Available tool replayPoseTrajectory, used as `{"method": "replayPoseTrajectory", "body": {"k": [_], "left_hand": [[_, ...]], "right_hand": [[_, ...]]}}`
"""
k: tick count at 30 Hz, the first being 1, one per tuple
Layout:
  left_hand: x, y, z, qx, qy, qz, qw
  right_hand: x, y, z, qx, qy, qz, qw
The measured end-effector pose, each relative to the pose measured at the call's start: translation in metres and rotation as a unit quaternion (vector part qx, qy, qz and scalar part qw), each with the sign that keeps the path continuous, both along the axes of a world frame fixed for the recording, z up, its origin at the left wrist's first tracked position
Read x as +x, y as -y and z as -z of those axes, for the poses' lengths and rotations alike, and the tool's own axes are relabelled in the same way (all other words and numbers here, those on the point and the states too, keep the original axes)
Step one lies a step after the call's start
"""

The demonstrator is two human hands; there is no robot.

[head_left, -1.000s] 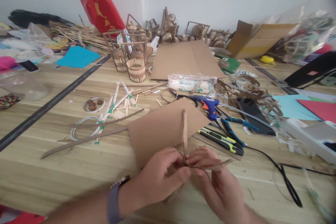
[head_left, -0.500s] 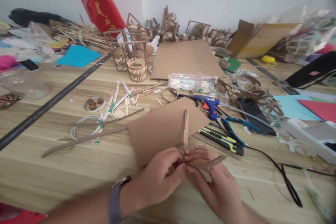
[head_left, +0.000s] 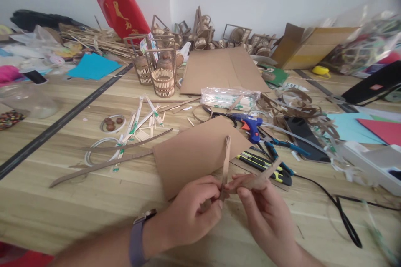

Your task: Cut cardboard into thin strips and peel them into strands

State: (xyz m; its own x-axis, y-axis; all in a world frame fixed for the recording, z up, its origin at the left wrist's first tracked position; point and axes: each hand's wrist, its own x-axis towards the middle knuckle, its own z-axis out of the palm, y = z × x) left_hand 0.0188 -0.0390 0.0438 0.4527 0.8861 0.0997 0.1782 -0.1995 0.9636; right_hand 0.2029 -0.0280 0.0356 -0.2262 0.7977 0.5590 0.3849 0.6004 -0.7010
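Note:
Between my fingers is a bent cardboard strip (head_left: pixel 227 160), one part standing up and the other slanting off to the right. My left hand (head_left: pixel 197 204), with a watch on its wrist, pinches the strip near the bend. Thumb and fingers of my right hand (head_left: pixel 266 212) are closed on the slanting part. Just beyond my hands lies a flat cardboard sheet (head_left: pixel 188 154). To its right are a yellow-and-black utility knife (head_left: pixel 266 167), pliers with blue handles (head_left: pixel 278 156) and a blue glue gun (head_left: pixel 250 125).
Loose cardboard strips (head_left: pixel 103 169), rolls of white tape (head_left: pixel 90 156) and small sticks (head_left: pixel 152 123) lie on the left. Small stick baskets (head_left: pixel 163 83) stand farther back beside a large cardboard sheet (head_left: pixel 219 69). A phone (head_left: pixel 305 137) and a black cable (head_left: pixel 341 212) are on the right.
My right hand has moved slightly right along the strip, and its free end has swung upward. The standing part has shifted a little right. My left hand stays nearly in place.

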Motion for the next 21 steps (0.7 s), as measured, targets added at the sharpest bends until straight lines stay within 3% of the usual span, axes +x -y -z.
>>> {"method": "replayPoseTrajectory", "body": {"k": [6,13,21], "left_hand": [[0.0004,-0.0005,0.0048,-0.059,0.009,-0.021,0.998],[0.0016,-0.0025,0.0053,-0.032,-0.004,-0.040,0.999],[0.0021,-0.0007,0.0068,-0.047,-0.006,-0.039,0.998]], "right_hand": [[-0.0031,0.0042,-0.0012,0.038,0.011,-0.054,0.998],[-0.0057,-0.0009,-0.0066,0.115,0.088,-0.033,0.989],[-0.0073,-0.0007,-0.0069,0.117,0.083,-0.047,0.988]]}}
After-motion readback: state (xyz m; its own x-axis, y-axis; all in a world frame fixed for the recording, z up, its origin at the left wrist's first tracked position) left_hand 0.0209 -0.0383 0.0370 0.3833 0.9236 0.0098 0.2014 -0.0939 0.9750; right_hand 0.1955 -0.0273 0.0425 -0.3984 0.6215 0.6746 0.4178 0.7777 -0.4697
